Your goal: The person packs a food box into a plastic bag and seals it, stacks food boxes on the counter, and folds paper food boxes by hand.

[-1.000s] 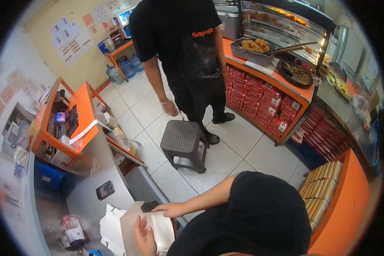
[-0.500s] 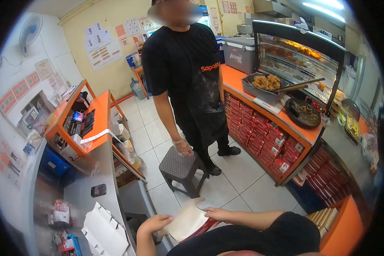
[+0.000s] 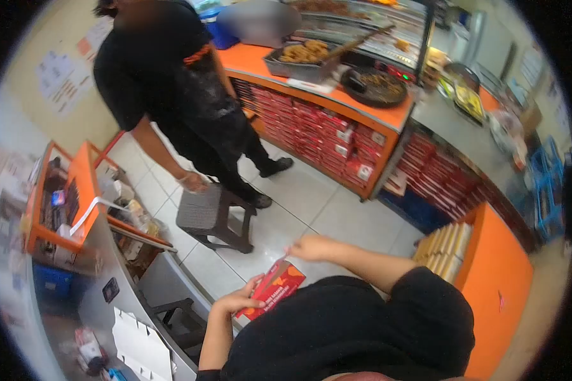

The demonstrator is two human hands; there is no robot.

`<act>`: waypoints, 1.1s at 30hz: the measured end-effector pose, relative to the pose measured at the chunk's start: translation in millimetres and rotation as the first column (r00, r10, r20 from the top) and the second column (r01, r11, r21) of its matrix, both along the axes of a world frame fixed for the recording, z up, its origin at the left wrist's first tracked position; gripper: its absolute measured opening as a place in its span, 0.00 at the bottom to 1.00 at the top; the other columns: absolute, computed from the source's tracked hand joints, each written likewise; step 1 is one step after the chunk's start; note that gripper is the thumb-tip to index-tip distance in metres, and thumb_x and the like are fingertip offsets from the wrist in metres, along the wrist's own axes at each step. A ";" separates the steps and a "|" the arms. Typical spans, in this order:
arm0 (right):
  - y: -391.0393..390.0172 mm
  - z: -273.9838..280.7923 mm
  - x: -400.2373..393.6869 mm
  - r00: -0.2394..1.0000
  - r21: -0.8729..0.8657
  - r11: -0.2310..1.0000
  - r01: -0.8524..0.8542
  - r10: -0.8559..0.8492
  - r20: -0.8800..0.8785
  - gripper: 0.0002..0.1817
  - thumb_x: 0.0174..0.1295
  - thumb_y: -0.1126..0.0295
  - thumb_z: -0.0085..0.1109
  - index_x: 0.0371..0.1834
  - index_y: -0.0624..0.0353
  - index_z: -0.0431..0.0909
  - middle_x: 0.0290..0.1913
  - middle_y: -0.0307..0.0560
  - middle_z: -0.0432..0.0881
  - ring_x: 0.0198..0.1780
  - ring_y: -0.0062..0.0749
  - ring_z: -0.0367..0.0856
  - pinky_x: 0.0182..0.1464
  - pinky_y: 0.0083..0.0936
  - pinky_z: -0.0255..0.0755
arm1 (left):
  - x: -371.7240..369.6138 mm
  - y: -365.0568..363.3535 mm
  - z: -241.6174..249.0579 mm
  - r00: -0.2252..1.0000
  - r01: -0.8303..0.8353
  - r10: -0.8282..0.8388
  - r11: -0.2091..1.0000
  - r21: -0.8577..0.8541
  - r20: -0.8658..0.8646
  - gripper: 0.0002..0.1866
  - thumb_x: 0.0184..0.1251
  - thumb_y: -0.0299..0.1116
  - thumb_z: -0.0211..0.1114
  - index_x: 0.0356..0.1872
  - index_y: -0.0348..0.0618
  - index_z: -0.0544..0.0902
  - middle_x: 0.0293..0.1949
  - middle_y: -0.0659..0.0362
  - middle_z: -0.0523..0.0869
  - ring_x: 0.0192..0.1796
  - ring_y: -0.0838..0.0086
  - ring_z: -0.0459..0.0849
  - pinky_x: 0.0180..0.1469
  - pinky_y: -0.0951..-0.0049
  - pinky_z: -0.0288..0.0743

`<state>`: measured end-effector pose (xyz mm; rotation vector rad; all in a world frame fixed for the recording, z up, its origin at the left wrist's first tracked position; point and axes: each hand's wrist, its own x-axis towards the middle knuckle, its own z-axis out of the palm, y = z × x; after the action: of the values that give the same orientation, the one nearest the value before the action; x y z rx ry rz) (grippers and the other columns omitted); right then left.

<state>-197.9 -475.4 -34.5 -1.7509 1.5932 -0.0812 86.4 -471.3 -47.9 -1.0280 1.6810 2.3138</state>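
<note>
A red cardboard box [image 3: 278, 291] with orange pictures and white lettering is in front of my black shirt, at the lower middle. My left hand [image 3: 246, 298] grips it from the left, thumb across the printed face. At the box's upper edge, my right hand [image 3: 308, 249] has its fingers closed on a thin flap of the box. On the metal counter at the lower left lie flat white cardboard sheets [image 3: 138, 346] and a phone [image 3: 110, 289].
A person in black [image 3: 190, 95] stands ahead beside a grey stool [image 3: 206, 213]. Behind runs an orange counter [image 3: 248, 60] with a tray of fried food [image 3: 305, 54], a black pan [image 3: 374, 86] and stacked red boxes [image 3: 299, 124] below. An orange cabinet [image 3: 496, 273] is at right.
The view has swung to the right. The box now shows its red printed face instead of its pale inside, and my right hand has shifted to its upper edge.
</note>
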 end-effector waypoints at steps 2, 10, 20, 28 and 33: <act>1.2 50.0 -12.2 0.982 -0.104 0.986 0.133 -0.116 0.151 0.26 0.61 0.44 0.46 0.42 0.56 0.79 0.40 0.58 0.81 0.44 0.50 0.79 0.46 0.42 0.72 | -10.0 -6.5 9.0 0.999 0.033 -0.033 0.999 0.004 -0.016 0.56 0.46 0.38 0.73 0.70 0.42 0.42 0.64 0.48 0.62 0.67 0.62 0.58 0.68 0.67 0.48; -1.3 16.3 -4.9 0.706 0.155 0.788 -0.595 0.420 0.571 0.26 0.64 0.54 0.50 0.61 0.56 0.68 0.57 0.50 0.74 0.58 0.36 0.71 0.58 0.29 0.63 | -43.7 -19.1 18.4 0.950 0.308 -0.308 0.951 -0.017 -0.052 0.50 0.49 0.45 0.69 0.69 0.37 0.49 0.65 0.48 0.59 0.70 0.67 0.51 0.70 0.70 0.43; 31.0 -3.0 -16.6 0.619 0.269 0.783 -0.560 0.180 0.765 0.26 0.67 0.56 0.48 0.64 0.56 0.66 0.60 0.48 0.72 0.61 0.31 0.67 0.63 0.26 0.57 | -19.3 7.7 51.2 0.983 0.144 -0.121 0.977 -0.159 0.141 0.28 0.67 0.49 0.54 0.61 0.38 0.70 0.50 0.56 0.79 0.53 0.73 0.73 0.55 0.71 0.65; 13.1 3.3 -8.8 0.754 0.113 0.832 -0.543 0.423 0.503 0.19 0.64 0.61 0.52 0.56 0.54 0.74 0.43 0.45 0.83 0.43 0.26 0.78 0.49 0.26 0.69 | -40.6 16.4 73.9 0.877 0.303 -0.031 0.809 -0.504 0.479 0.17 0.67 0.40 0.52 0.49 0.42 0.80 0.30 0.48 0.84 0.36 0.63 0.82 0.43 0.67 0.74; -3.1 31.5 -10.4 0.777 0.084 0.840 -0.536 0.452 0.439 0.16 0.65 0.63 0.49 0.52 0.55 0.77 0.40 0.46 0.84 0.40 0.29 0.79 0.45 0.28 0.70 | -32.2 14.2 75.3 0.926 0.238 0.036 0.716 -0.656 0.375 0.15 0.66 0.35 0.53 0.49 0.42 0.79 0.35 0.44 0.83 0.39 0.55 0.83 0.44 0.66 0.74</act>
<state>-208.3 -478.6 -3.0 -1.7926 0.7757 -0.0169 54.3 -457.1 27.5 -1.3126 2.3981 1.2668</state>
